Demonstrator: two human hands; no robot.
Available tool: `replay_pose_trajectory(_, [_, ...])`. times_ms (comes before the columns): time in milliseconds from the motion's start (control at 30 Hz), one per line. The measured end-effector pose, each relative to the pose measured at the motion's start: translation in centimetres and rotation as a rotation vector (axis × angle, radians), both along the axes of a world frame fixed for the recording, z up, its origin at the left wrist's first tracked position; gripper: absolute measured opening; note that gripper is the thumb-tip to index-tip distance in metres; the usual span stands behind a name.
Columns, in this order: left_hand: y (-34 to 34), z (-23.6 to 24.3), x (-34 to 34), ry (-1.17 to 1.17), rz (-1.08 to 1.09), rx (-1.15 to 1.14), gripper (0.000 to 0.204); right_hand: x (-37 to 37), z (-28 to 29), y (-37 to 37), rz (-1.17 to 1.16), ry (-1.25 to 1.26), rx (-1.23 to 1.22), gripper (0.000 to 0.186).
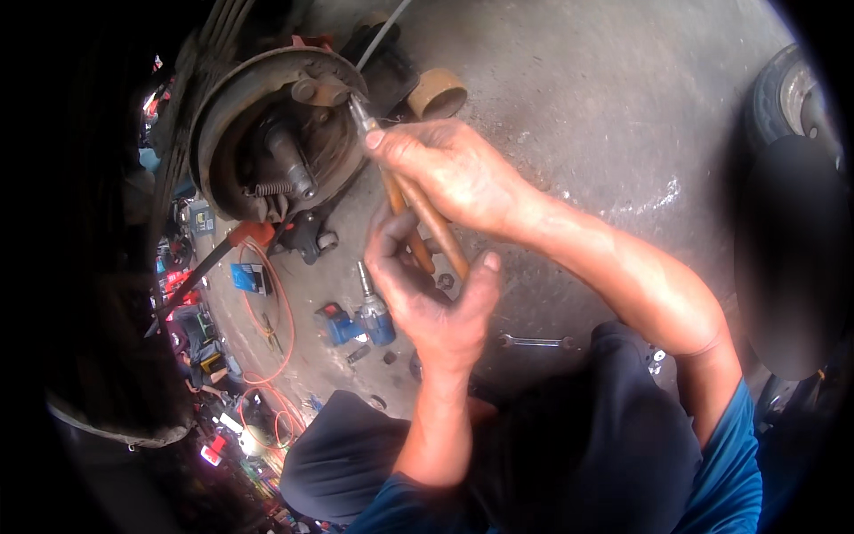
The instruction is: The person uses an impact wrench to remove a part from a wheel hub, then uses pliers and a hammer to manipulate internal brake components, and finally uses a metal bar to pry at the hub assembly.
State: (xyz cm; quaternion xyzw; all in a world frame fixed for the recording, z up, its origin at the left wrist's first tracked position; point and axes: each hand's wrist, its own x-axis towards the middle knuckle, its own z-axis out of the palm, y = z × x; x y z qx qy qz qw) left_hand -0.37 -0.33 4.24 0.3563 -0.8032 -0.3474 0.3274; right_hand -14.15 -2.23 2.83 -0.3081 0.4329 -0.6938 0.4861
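Observation:
A pair of pliers (pixel 434 220) with worn orange-brown handles slants between my hands. My right hand (pixel 458 169) grips it near the pivot, thumb along the top. Below, my left hand (pixel 431 307) has its fingers curled around the handle ends, with the thumb held apart. The metal jaws reach the upper right edge of a rusty drum brake assembly (pixel 206 133), beside a small cylinder-shaped part (pixel 320 92). What the jaws touch is too blurred to tell. A bare spindle (pixel 289 160) juts from the assembly's middle, and a coil spring (pixel 271 189) sits low inside it.
On the floor lie a blue impact wrench (pixel 375 325), a combination spanner (pixel 538 342), a blue box (pixel 250 278) and an orange hose (pixel 289 325). A brown ring-shaped piece (pixel 438 94) rests behind the brake. Far right is a wheel (pixel 772 93); clutter lines the left.

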Motion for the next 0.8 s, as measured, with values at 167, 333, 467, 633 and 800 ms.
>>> replay_pose_trajectory(167, [0.1,-0.1,0.3,-0.017,0.008,0.034,0.071,0.1,-0.6,0.0,-0.027,0.0,-0.029,0.048])
replay_pose_trajectory(333, [0.0,-0.3,-0.2,0.017,0.021,0.015,0.071,-0.5,-0.8,-0.3,0.002,0.064,-0.098,0.049])
replay_pose_trajectory(467, [0.0,-0.4,-0.3,0.007,0.028,0.003,0.07,-0.2,-0.9,-0.4,-0.012,0.018,-0.083,0.049])
replay_pose_trajectory(633, [0.0,0.0,-0.3,-0.045,0.043,-0.036,0.069,-0.4,-0.7,-0.4,0.037,-0.027,-0.05,0.047])
replay_pose_trajectory(800, [0.0,0.6,-0.8,-0.145,0.036,-0.122,0.07,-0.6,-0.5,-0.4,0.069,-0.094,-0.018,0.045])
